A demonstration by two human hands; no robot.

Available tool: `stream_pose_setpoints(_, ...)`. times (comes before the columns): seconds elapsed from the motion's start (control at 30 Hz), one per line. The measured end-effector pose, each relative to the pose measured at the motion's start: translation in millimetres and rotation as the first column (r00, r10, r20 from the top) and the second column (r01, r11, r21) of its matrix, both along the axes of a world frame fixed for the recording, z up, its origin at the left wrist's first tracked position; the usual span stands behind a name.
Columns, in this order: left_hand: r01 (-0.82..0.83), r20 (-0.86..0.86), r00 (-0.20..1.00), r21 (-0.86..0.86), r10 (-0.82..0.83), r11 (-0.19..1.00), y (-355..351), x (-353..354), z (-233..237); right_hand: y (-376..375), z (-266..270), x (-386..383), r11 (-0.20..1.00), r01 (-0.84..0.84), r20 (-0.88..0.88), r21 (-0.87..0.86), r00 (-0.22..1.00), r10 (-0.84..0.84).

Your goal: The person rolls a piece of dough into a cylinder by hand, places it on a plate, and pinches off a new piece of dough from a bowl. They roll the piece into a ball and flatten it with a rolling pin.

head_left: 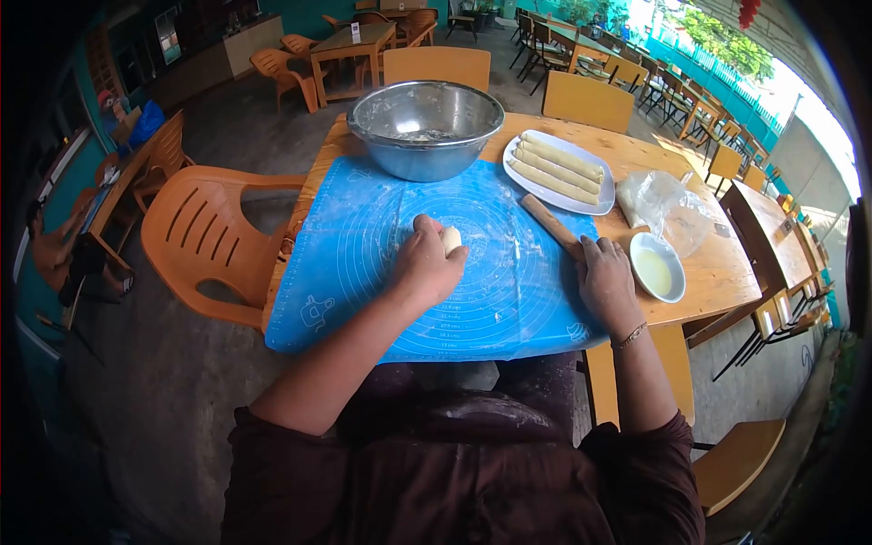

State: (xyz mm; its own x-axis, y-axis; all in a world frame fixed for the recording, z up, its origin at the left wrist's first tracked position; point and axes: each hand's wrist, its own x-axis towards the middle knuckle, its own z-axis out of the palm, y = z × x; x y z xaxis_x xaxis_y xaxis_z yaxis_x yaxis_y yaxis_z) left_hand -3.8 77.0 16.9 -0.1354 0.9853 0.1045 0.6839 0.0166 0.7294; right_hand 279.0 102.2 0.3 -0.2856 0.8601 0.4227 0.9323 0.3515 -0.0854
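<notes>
My left hand (425, 262) is closed around a small pale piece of dough (451, 240) above the middle of the blue baking mat (363, 318). At the mat's right side, my right hand (606, 280) grips the near end of a wooden rolling pin (549, 223), which slants away to the upper left. Close to that hand stands a small white bowl (670, 289) with pale yellowish liquid in it. Several rolled dough sticks (556, 171) lie side by side on a white oval plate (607, 194) behind the pin. White flour dusts the mat.
A large steel bowl (413, 162) stands at the mat's far edge, with flour residue inside. A clear plastic bag (668, 204) lies at the right of the wooden table (722, 272). An orange chair (195, 245) is at the left; another person (59, 245) sits farther off.
</notes>
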Motion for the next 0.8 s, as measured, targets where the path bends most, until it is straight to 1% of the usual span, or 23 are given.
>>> stream_pose_setpoints(0.03, -0.004, 0.001, 1.0, -0.006, 0.004, 1.0, -2, 4, 7, 0, 0, 1, 0.999, -0.025, 0.0, 0.038, 1.0, 0.025)
stream_pose_setpoints(0.1, -0.083, -0.068, 0.995, -0.096, 0.076, 0.992, -4, 13, 16, -3, 1, -2, 0.999, -0.028, -0.013, 0.034, 1.0, 0.028)
stream_pose_setpoints(0.13, -0.086, -0.068, 0.995, -0.096, 0.079, 0.992, -2, 14, 12, -3, 4, -3, 0.999, -0.029, -0.028, 0.039, 0.999, 0.03)
stream_pose_setpoints(0.17, -0.039, -0.031, 0.999, -0.036, 0.038, 0.999, 1, 13, 5, -5, 6, -4, 0.999, -0.033, -0.028, 0.038, 0.999, 0.034)
stream_pose_setpoints(0.2, 0.005, 0.002, 1.0, 0.025, -0.005, 1.0, 3, 12, 3, -7, 8, -5, 0.998, -0.038, -0.077, 0.041, 0.996, 0.041)
stream_pose_setpoints(0.23, -0.001, 0.001, 1.0, 0.023, 0.001, 1.0, 4, 9, 2, -10, 10, -6, 0.998, -0.043, -0.125, 0.043, 0.991, 0.048)
stream_pose_setpoints(0.27, 0.058, -0.044, 0.997, 0.003, -0.058, 0.998, 5, 6, 3, -13, 14, -8, 0.998, -0.05, -0.125, 0.039, 0.991, 0.054)
stream_pose_setpoints(0.3, 0.117, -0.087, 0.989, -0.019, -0.119, 0.993, 5, 4, 4, -17, 18, -11, 0.996, -0.077, -0.183, 0.047, 0.979, 0.084)
stream_pose_setpoints(0.33, 0.115, -0.084, 0.99, -0.021, -0.117, 0.993, 5, 1, 3, -21, 23, -13, 0.993, -0.101, -0.241, 0.056, 0.964, 0.112)
stream_pose_setpoints(0.37, 0.114, -0.159, 0.981, 0.008, -0.111, 0.993, 4, -3, 3, -24, 28, -17, 0.994, -0.1, -0.24, 0.054, 0.964, 0.11)
stream_pose_setpoints(0.4, 0.118, -0.233, 0.967, 0.039, -0.106, 0.992, 4, -7, 4, -26, 33, -23, 0.985, -0.167, -0.314, 0.038, 0.934, 0.17)
stream_pose_setpoints(0.43, 0.122, -0.232, 0.966, 0.038, -0.11, 0.992, 3, -11, 7, -28, 38, -29, 0.972, -0.233, -0.386, 0.028, 0.894, 0.226)
stream_pose_setpoints(0.47, 0.053, -0.217, 0.976, 0.114, -0.027, 0.992, 2, -17, 13, -28, 43, -34, 0.973, -0.229, -0.387, 0.027, 0.895, 0.221)
stream_pose_setpoints(0.5, -0.017, -0.197, 0.979, 0.186, 0.055, 0.982, 1, -24, 19, -28, 47, -39, 0.958, -0.287, -0.389, 0.0, 0.882, 0.265)
stream_pose_setpoints(0.53, 0.004, -0.178, 0.982, 0.364, 0.065, 0.931, 1, -33, 25, -27, 49, -45, 0.938, -0.345, -0.394, -0.028, 0.866, 0.307)
stream_pose_setpoints(0.57, 0.02, -0.155, 0.985, 0.528, 0.073, 0.849, 2, -42, 31, -26, 50, -52, 0.938, -0.345, -0.396, -0.035, 0.867, 0.304)
stream_pose_setpoints(0.6, 0.019, -0.155, 0.985, 0.523, 0.074, 0.852, 3, -48, 40, -24, 51, -59, 0.909, -0.414, -0.363, -0.039, 0.854, 0.373)
stream_pose_setpoints(0.63, 0.098, -0.209, 0.977, 0.617, 0.043, 0.781, 3, -54, 51, -22, 52, -66, 0.875, -0.483, -0.33, -0.045, 0.834, 0.443)
stream_pose_setpoints(0.67, 0.177, -0.266, 0.964, 0.698, 0.021, 0.693, 2, -57, 57, -20, 53, -73, 0.85, -0.518, -0.304, -0.094, 0.828, 0.471)
stream_pose_setpoints(0.7, 0.174, -0.267, 0.963, 0.697, 0.026, 0.696, 1, -59, 60, -17, 53, -79, 0.847, -0.523, -0.306, -0.095, 0.825, 0.475)
stream_pose_setpoints(0.77, 0.326, -0.355, 0.924, 0.529, -0.144, 0.784, 1, -60, 63, -8, 48, -91, 0.797, -0.597, -0.322, -0.092, 0.775, 0.543)
stream_pose_setpoints(0.8, 0.325, -0.356, 0.923, 0.528, -0.143, 0.785, 2, -61, 57, -5, 46, -96, 0.796, -0.599, -0.324, -0.092, 0.774, 0.545)
